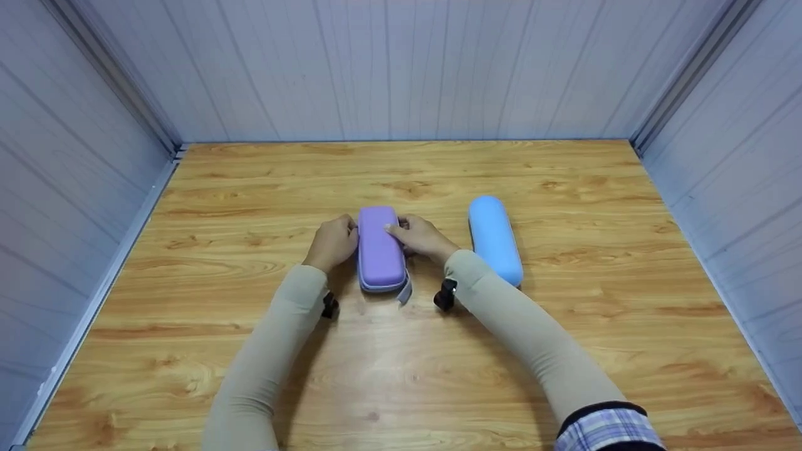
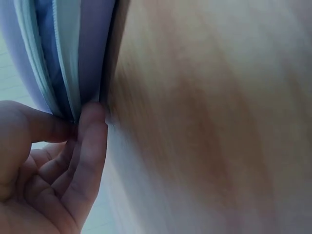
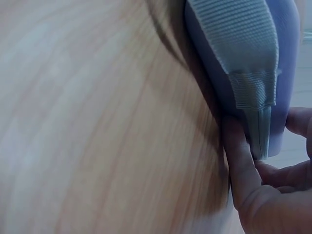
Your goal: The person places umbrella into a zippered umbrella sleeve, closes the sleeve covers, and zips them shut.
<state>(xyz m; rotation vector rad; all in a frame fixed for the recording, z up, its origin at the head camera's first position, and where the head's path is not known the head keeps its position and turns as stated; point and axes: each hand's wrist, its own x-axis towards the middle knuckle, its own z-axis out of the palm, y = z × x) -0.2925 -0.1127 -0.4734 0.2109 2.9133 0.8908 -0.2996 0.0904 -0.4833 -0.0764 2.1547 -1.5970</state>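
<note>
A purple zippered case (image 1: 381, 247) lies lengthwise on the wooden table between both hands. My left hand (image 1: 334, 242) is at its left side, thumb and fingers pinching the zipper; the pull itself is hidden by the fingertips. Seen from the left wrist, the zipper edges (image 2: 68, 63) stand apart above that pinch, with dark blue lining between them. My right hand (image 1: 421, 235) grips the opposite side, its thumb on top and fingers low against the side. A grey strap loop (image 3: 239, 39) hangs from the case on that side.
A light blue rounded case (image 1: 495, 241) lies to the right, partly behind my right forearm. White panel walls (image 1: 388, 69) enclose the table (image 1: 263, 181) at the back and on both sides. Each wrist bears a small black device (image 1: 445, 295).
</note>
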